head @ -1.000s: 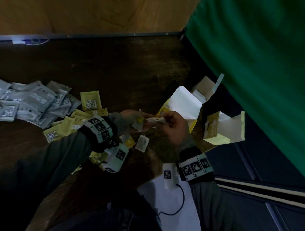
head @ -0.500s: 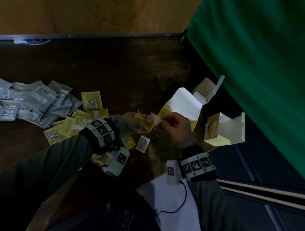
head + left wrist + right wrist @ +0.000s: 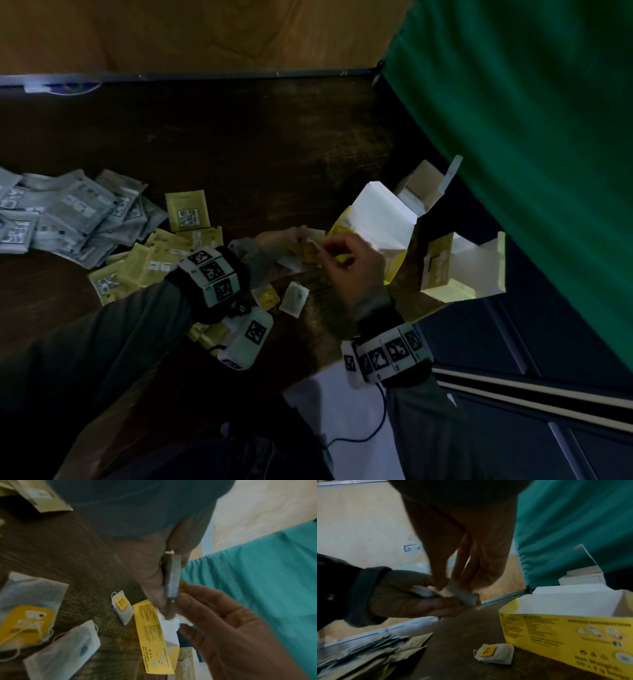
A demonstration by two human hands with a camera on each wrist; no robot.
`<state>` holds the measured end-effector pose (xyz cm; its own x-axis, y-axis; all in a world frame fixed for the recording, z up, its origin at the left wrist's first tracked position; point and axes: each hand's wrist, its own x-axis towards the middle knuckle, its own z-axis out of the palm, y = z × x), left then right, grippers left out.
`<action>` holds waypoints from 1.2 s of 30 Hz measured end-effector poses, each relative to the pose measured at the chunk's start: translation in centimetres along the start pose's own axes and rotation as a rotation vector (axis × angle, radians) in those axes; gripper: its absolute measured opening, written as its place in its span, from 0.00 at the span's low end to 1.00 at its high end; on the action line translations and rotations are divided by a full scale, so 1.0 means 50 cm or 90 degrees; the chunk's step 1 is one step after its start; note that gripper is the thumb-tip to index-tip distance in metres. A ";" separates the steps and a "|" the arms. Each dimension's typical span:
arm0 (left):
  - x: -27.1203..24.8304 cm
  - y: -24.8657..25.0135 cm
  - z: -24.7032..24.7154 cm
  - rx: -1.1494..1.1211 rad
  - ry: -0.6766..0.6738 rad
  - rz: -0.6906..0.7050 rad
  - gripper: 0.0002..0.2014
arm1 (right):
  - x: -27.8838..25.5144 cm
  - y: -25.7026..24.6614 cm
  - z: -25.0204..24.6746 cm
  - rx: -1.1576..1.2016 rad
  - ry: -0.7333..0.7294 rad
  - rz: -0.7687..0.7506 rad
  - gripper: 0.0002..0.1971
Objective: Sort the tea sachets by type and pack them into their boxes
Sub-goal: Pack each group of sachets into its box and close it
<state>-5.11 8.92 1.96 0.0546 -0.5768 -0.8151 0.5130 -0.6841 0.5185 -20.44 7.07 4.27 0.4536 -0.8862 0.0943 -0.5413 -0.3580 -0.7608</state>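
Yellow card marks the landmark for this step: the open yellow box [image 3: 370,236] stands on the dark bench [image 3: 239,144], flaps up, interior showing white and apparently unfilled near the top.

Left hand [image 3: 274,240] sits just left of the box. Its grip is closed on a small stack of tea bags [image 3: 172,577], held edge-on between thumb and fingers. Right hand [image 3: 349,263] is directly in front of the box, its thumb and fingertips [image 3: 443,584] pinching the end of that same stack — both grips are therefore engaged on one bundle.

Change from half a second ago: a single yellow-tagged bag was then held up between the two hands; it is now pressed flat against the stack and the hands have closed together, nearer the box mouth. Reading: the bundle is being squared up, and insertion into the box is probably the next step.

Remaining stock:
- Three loose tea bags [image 3: 294,298] lie on the bench in front of the box, near the left wrist.
- Olive-yellow sachets [image 3: 186,209] lie further left of the box.
- Grey sachets [image 3: 68,212] lie furthest left — unsorted.
- Two more open boxes [image 3: 459,270] stand right of and behind the yellow one.
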 end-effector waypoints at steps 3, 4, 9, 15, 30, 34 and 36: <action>-0.007 0.003 0.002 -0.030 -0.015 -0.010 0.16 | -0.008 0.000 -0.002 0.043 -0.099 0.039 0.09; -0.011 0.002 0.001 -0.014 -0.030 -0.003 0.12 | -0.007 0.004 -0.004 0.055 -0.083 0.059 0.08; -0.013 -0.004 -0.018 0.033 -0.093 0.043 0.08 | 0.006 0.017 -0.005 0.082 0.052 0.132 0.08; -0.024 -0.006 0.002 0.042 -0.117 0.087 0.06 | 0.007 0.013 -0.007 0.065 -0.075 0.226 0.21; -0.042 0.011 -0.010 0.310 -0.136 0.115 0.14 | 0.059 0.005 -0.080 0.038 -0.190 0.182 0.13; -0.042 0.017 -0.017 0.373 -0.093 0.141 0.12 | 0.072 -0.006 -0.090 0.052 -0.137 0.157 0.07; -0.040 0.017 -0.023 0.403 -0.112 0.133 0.10 | 0.074 -0.019 -0.088 0.099 -0.161 0.171 0.05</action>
<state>-3.80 10.01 3.73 -0.0692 -0.7527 -0.6548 -0.0957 -0.6483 0.7553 -21.33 2.85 8.17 0.4816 -0.8345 -0.2678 -0.5594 -0.0574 -0.8269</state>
